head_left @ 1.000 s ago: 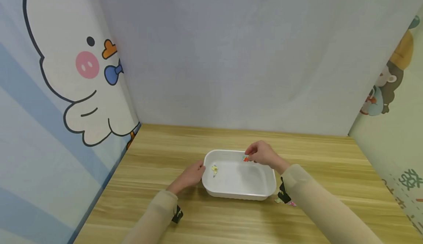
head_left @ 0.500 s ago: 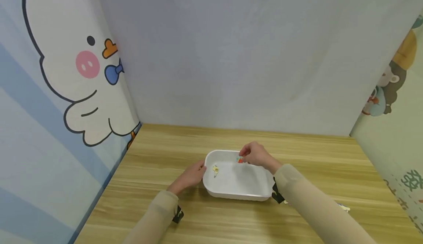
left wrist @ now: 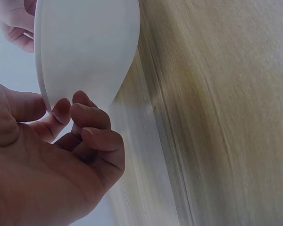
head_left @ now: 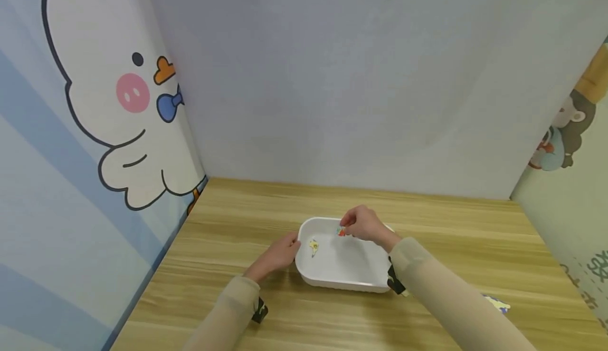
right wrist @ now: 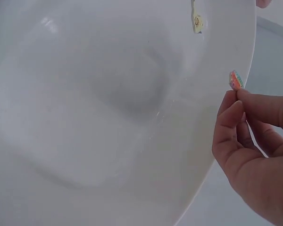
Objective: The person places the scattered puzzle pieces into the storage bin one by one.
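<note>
Multicolour piece (head_left: 341,231), small, red-orange plus some blue-green, is pinched between thumb and fingertips of the right hand (head_left: 368,225). That grip is narrow, fingers bent. Piece shows against the inside of the white tub (head_left: 347,266), near the far side in the head view. Depth reads poorly, so can't tell if it touches the tub wall. Left hand (head_left: 277,253): grip also narrow, thumb and finger pinching the tub rim at its left end. Yellow piece (head_left: 314,246) lies on the tub floor near that end, apart from both hands. Tub sits upright on the wood-grain desk (head_left: 285,324). Yellow-and-blue piece (head_left: 497,303) lies on the desk to the right, past the right sleeve (head_left: 442,282), well apart from the tub. Pale cloth (head_left: 332,76) hangs behind; white cartoon bird (head_left: 90,76) printed at left.
</note>
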The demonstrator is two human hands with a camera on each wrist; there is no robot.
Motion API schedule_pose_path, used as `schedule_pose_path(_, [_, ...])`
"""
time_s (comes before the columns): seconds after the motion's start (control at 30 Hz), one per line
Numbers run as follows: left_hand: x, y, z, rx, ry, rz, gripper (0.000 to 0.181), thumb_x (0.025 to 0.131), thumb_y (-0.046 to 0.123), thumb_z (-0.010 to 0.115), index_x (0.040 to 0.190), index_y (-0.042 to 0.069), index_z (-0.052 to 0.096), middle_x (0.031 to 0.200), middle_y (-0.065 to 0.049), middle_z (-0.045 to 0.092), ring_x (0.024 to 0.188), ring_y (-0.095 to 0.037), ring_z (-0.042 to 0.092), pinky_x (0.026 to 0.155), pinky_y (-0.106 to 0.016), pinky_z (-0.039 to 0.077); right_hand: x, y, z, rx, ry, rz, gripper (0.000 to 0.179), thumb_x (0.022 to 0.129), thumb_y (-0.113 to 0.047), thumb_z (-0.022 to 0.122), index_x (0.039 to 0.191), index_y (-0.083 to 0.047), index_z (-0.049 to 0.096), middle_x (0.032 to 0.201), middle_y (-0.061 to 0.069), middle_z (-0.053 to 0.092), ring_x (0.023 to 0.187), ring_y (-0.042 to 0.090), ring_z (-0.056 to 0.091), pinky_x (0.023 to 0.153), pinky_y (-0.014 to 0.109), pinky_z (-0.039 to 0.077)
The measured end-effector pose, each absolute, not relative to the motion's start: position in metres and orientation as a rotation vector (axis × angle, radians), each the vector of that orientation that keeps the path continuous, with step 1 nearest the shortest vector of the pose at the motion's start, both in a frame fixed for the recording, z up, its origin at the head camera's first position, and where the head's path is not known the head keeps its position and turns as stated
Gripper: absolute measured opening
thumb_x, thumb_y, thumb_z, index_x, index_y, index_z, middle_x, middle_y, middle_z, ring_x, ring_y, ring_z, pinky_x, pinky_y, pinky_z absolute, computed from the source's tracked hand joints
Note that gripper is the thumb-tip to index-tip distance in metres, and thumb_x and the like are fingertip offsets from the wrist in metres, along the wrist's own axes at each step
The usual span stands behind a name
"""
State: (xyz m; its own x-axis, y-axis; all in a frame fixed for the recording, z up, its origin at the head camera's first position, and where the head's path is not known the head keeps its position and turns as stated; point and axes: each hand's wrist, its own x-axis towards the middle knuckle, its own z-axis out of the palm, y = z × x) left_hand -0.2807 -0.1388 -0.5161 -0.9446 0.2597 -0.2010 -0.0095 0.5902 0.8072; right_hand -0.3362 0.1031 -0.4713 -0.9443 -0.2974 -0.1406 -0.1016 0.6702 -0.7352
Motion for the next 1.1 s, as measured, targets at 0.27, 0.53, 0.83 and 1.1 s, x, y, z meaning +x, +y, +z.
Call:
schedule_pose_path(0.27, [-0.278, -0.14, -0.518, 0.23, 2.518, 1.279, 0.034, 0.104, 0.021, 0.037, 0.13, 0.004, 0.05, 0.089, -0.003, 0.057, 0.078, -0.018, 0.053, 0.066, -0.034, 0.044, -0.335, 0.088, -0.477, -0.42, 2.703, -1.003, 0.01, 0.077, 0.003, 0.073, 0.083, -0.005, 0.071, 0.075, 0.0, 0.063, 0.071, 0.015, 0.058, 0.064, 0.029, 0.049])
schedule_pose_path(0.53, [-0.276, -0.142, -0.515, 0.226, 2.517, 1.286, 0.035, 0.104, 0.022, 0.036, 0.132, 0.005, 0.049, 0.089, -0.004, 0.057, 0.079, -0.018, 0.053, 0.067, -0.035, 0.044, -0.331, 0.07, -0.476, -0.462, 2.687, -0.988, 0.01, 0.077, 0.006, 0.073, 0.084, -0.002, 0.072, 0.075, 0.001, 0.064, 0.071, 0.014, 0.058, 0.066, 0.029, 0.05])
schedule_pose_path(0.83, [-0.277, -0.145, -0.513, 0.284, 2.562, 1.278, 0.033, 0.103, 0.018, 0.037, 0.129, 0.002, 0.051, 0.084, -0.005, 0.057, 0.073, -0.018, 0.053, 0.063, -0.033, 0.044, -0.335, 0.058, -0.479, -0.492, 2.72, -0.865, 0.014, 0.074, 0.007, 0.071, 0.084, -0.003, 0.073, 0.075, 0.0, 0.064, 0.072, 0.015, 0.057, 0.066, 0.029, 0.049])
schedule_pose_path(1.1, [-0.28, -0.142, -0.514, 0.286, 2.546, 1.28, 0.03, 0.103, 0.018, 0.037, 0.123, 0.002, 0.053, 0.085, -0.005, 0.058, 0.076, -0.018, 0.053, 0.066, -0.035, 0.045, -0.342, 0.057, -0.486, -0.562, 2.747, -0.781, 0.013, 0.074, 0.008, 0.071, 0.078, -0.005, 0.073, 0.072, 0.0, 0.064, 0.069, 0.014, 0.055, 0.062, 0.026, 0.047])
